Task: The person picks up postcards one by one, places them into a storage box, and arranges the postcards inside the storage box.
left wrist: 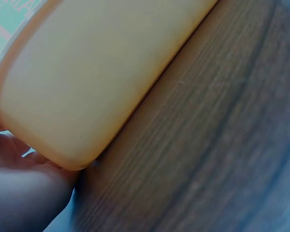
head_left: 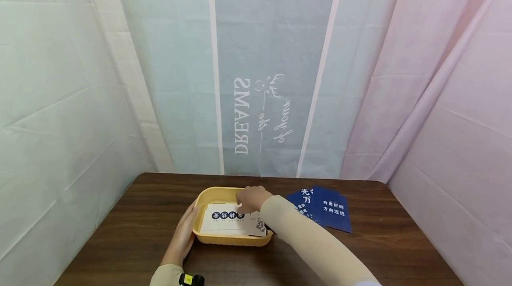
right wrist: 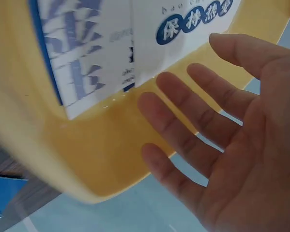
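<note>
A yellow plastic basket (head_left: 234, 241) stands on the table, holding a stack of white printed cards (head_left: 216, 226) with dark round character marks. At the basket's left end, my left hand (head_left: 184, 232) grips the side near the rim; in the left wrist view part of that hand (left wrist: 26, 193) is hidden behind the basket's corner (left wrist: 82, 96). My right hand (head_left: 253, 198) reaches over the basket's far right part. From the right wrist view, this hand (right wrist: 222, 121) has its fingers spread and slightly bent, holding nothing, beside the cards (right wrist: 178, 53).
Several blue cards (head_left: 338, 219) with white characters lie fanned and overlapping on the dark wooden table (head_left: 132, 232), right of the basket. A pale curtain (head_left: 276, 33) hangs behind the table's far edge, with fabric walls on both sides.
</note>
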Motion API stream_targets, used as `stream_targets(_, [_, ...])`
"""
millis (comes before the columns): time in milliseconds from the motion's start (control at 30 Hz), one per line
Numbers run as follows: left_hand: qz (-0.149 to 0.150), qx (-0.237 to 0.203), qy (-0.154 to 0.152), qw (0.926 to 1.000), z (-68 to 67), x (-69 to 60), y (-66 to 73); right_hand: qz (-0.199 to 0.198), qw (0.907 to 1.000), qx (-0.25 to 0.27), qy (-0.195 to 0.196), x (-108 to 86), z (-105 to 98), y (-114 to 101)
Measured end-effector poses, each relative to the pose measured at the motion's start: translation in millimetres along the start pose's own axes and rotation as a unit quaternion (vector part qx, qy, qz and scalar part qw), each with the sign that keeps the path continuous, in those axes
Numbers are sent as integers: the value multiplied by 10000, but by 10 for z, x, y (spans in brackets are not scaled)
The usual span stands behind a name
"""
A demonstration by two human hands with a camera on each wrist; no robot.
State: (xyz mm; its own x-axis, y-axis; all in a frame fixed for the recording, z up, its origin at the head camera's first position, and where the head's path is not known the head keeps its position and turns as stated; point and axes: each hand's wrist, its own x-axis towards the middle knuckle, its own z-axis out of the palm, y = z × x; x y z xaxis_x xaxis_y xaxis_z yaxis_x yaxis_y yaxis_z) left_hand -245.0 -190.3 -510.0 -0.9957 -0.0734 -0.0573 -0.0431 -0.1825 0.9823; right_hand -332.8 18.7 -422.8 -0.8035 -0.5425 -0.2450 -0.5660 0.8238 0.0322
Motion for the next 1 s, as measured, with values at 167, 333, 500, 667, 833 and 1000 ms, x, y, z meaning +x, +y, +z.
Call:
stream_targets(167, [42,7,-28,10000,-9,-6,4,-274,9991,146,298,-161,-26,77])
stream_targets(333, [114,22,-35,9999,-17,-6,4,-424,9960,135,778,-283,-48,169])
stream_targets(500, [119,28,0,9999,-21,-10,2,-505,9922,-9,1143,-384,-3,284])
stream_targets(667, [70,69,22,9999,-13,-10,1,-573,9859,16,1570,-489,59,438])
stream_targets(833, [117,56,-9,9999,2,-12,-6,-520,9713,321,2297,-649,144,656])
stream_targets(1000, [180,33,-44,9998,2,-7,-9,-208,9543,604,2920,-799,266,915])
